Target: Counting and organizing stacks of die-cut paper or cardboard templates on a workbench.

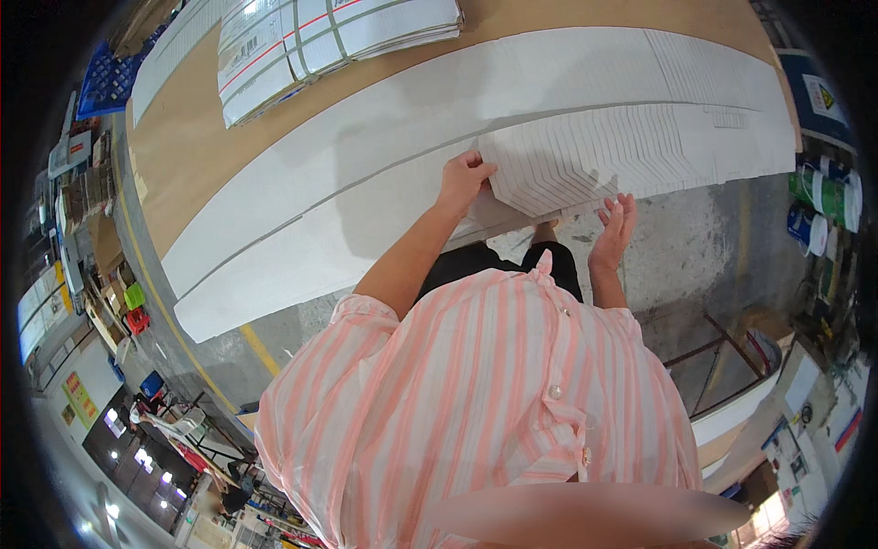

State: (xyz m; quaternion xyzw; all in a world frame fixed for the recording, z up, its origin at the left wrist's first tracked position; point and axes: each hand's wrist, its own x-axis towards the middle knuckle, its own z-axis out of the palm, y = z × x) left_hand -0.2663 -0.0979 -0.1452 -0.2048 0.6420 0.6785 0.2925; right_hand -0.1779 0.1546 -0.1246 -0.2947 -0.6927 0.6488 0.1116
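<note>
My left hand [465, 179] is closed in a pinch at the left edge of a row of overlapping white cardboard sheets [585, 151], with thumb and forefinger on the edge of one sheet. These sheets lie fanned like steps along the near side of a table. Beside their near edge is my right hand [615, 233], fingers apart and slightly bent, holding nothing. Whether its fingertips touch the sheets I cannot tell. A second band of white cardboard [430, 101] lies behind the first, its right part also stepped in layers.
A strapped bundle of flat white cardboard [320, 46] sits on the brown tabletop [494, 38] at the back. A blue plastic crate [110, 82] is at the far left. Green and white containers [828, 197] stand at the right, and a dark metal frame [722, 357] is at the lower right.
</note>
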